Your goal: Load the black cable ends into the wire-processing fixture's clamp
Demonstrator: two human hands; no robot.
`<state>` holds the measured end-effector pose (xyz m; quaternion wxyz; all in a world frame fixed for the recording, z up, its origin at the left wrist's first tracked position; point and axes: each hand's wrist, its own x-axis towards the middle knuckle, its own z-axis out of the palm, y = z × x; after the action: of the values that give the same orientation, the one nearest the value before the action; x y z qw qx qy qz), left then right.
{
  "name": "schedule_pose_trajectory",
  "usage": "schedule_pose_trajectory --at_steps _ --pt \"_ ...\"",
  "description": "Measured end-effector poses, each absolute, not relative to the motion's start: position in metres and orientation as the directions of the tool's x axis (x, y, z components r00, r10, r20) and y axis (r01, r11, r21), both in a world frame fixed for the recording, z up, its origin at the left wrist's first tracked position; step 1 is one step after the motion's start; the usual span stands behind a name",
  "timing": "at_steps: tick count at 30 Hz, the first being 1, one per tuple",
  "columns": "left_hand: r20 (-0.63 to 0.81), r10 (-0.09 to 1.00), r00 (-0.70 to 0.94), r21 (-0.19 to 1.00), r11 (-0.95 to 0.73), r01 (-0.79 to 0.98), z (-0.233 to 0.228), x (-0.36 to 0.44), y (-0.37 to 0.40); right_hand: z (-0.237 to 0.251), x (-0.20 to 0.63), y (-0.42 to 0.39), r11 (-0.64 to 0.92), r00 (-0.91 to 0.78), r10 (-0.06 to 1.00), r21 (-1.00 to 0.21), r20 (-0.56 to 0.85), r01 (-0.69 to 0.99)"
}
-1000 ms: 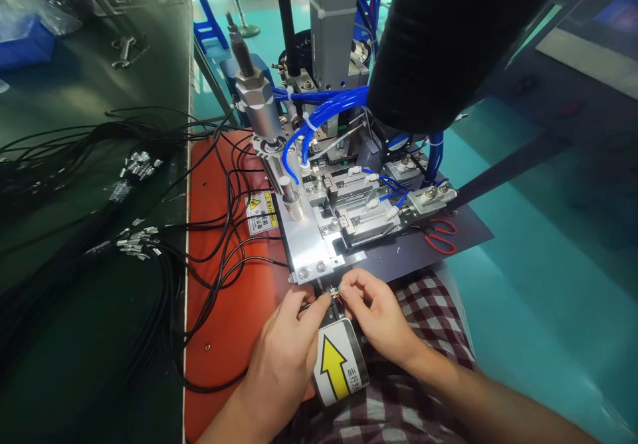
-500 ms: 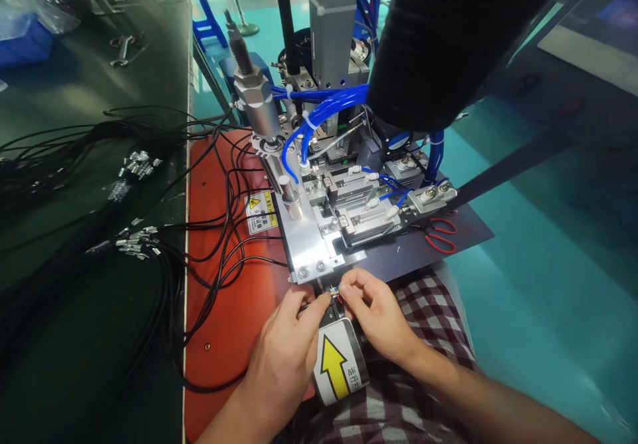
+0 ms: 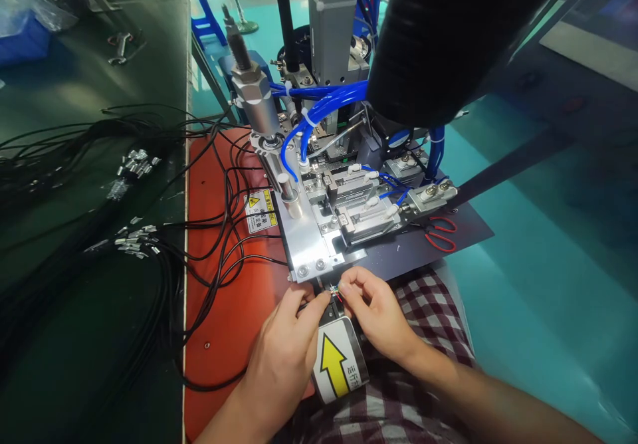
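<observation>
My left hand [image 3: 286, 334] is closed, its thumb and forefinger pinching a cable end [image 3: 333, 292] with small coloured wires and a bright metal tip. My right hand [image 3: 371, 308] is closed too, its thumb and fingertips pinched on the fine wires, red and green among them, from the other side. Both sets of fingertips meet just in front of the machine's metal plate [image 3: 312, 248], over a dark narrow track. Below them is a white label [image 3: 331, 361] with a yellow arrow. The exact wire ends are too small to make out.
Black cables [image 3: 224, 218] with metal-tipped ends [image 3: 137, 239] run from the dark table across the red board [image 3: 219, 364]. Red-handled pliers [image 3: 441, 233] lie right of the machine. A wrench [image 3: 121, 48] and blue bin [image 3: 22, 38] are at far left. A thick black tube [image 3: 448, 45] hangs overhead.
Both hands stay nearly in place at the wires, with only a very slight shift of the fingertips. The camera view has moved a little.
</observation>
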<state>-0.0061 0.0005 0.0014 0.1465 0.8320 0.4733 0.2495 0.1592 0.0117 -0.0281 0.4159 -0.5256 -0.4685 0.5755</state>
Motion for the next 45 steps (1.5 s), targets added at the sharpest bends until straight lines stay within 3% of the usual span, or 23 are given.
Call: schedule_pose_trajectory --at_steps 10,20,28,45 --pt "0.267 0.862 0.430 0.493 -0.506 0.708 0.002 -0.005 0.002 -0.028 0.158 0.010 -0.266 -0.102 0.959 -0.964 -0.264 -0.002" --pt "0.266 0.862 0.431 0.496 -0.506 0.706 0.003 -0.005 0.002 -0.039 0.160 0.009 -0.030 -0.093 0.995 -0.998 -0.035 0.056" --pt "0.257 0.864 0.432 0.497 -0.502 0.708 0.002 -0.006 0.002 -0.042 0.156 0.010 0.033 -0.046 0.998 -0.999 0.033 -0.002" --pt "0.257 0.862 0.438 0.502 -0.506 0.701 0.003 -0.006 0.002 -0.047 0.155 0.009 0.251 -0.010 0.968 -0.960 0.251 0.123"
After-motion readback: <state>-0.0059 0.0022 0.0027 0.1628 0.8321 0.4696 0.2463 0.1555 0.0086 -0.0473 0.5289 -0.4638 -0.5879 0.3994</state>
